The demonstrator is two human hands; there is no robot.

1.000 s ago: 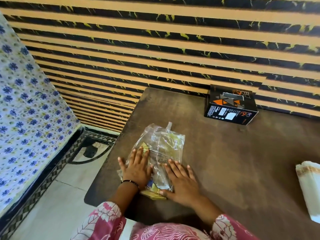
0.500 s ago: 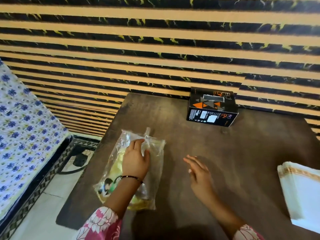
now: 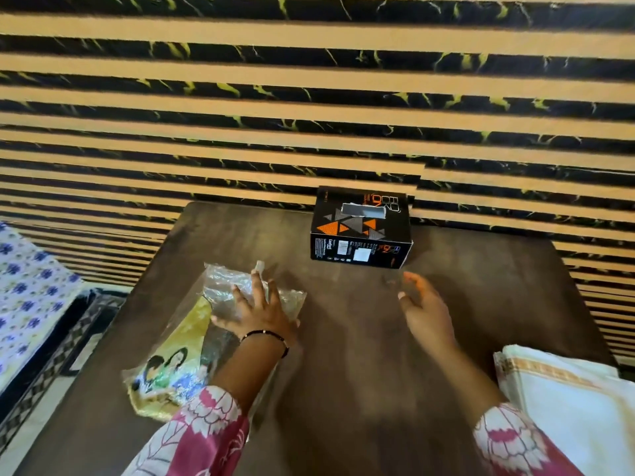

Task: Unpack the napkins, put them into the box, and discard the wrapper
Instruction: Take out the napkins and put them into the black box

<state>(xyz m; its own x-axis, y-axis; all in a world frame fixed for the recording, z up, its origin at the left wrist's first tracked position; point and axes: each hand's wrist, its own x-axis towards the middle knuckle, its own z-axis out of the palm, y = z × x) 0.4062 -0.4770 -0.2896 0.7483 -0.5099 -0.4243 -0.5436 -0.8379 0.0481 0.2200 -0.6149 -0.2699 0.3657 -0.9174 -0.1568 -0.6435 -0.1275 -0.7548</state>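
1. Head view: left hand pressing flat, fingers spread, on the clear wrapper lying near left on the table.
2. Right hand hovering open, grasping nothing, near the black box sitting at the far edge.
3. White napkins lying near right.

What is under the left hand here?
The left hand presses flat on a clear plastic wrapper lying on the table. A yellow printed sheet shows inside; whatever lies beneath the palm is covered.

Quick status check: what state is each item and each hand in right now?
Clear plastic wrapper: flat on table, napkins out, pinned by left hand.
Black and orange cardboard box: upright, closed, slot empty.
White napkin stack: loose on table, unboxed.
Left hand: pressing wrapper.
Right hand: open, empty.
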